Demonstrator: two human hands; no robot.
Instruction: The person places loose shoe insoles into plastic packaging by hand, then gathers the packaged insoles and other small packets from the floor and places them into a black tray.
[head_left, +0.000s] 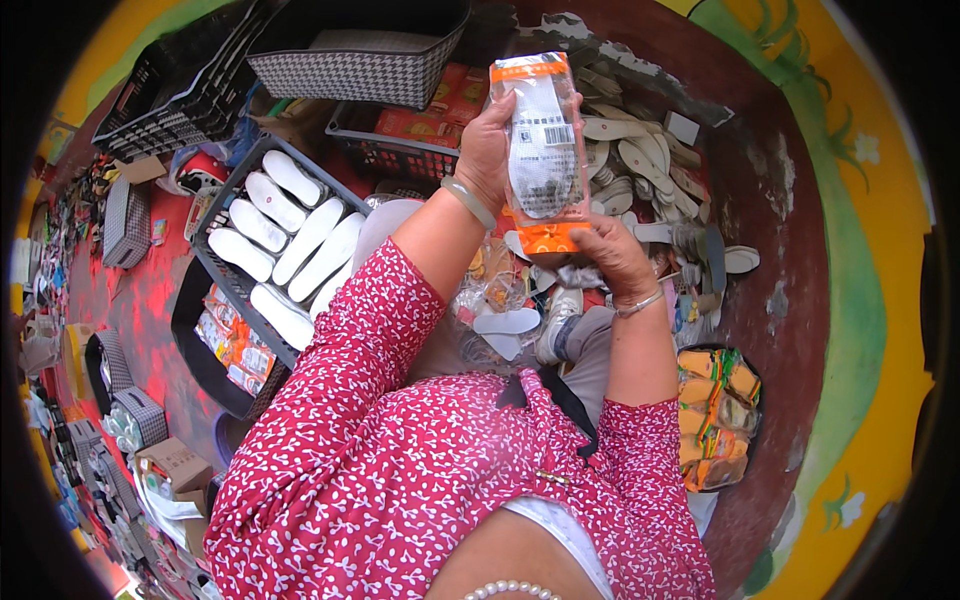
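Raised in front of me is a clear plastic packet of insoles (543,160), with an orange band at its top and orange at its bottom end. A pale insole and a barcode label show through the film. My left hand (486,150) is closed round the packet's left edge, its fingers partly hidden behind. At the lower end, my right hand (617,262) pinches the orange part between thumb and fingers. Beyond the packet lies a heap of loose grey-white insoles (645,160). Under my forearms are loose insoles (507,322) and crumpled clear wrapping.
A dark crate (222,195) to my left holds several white insoles. Beside it, a black basket (188,338) contains orange packets. Further up stand a houndstooth-patterned basket (355,75) and stacked black crates (180,110). Yellow-orange packets (715,410) fill a container at my right, near the wall.
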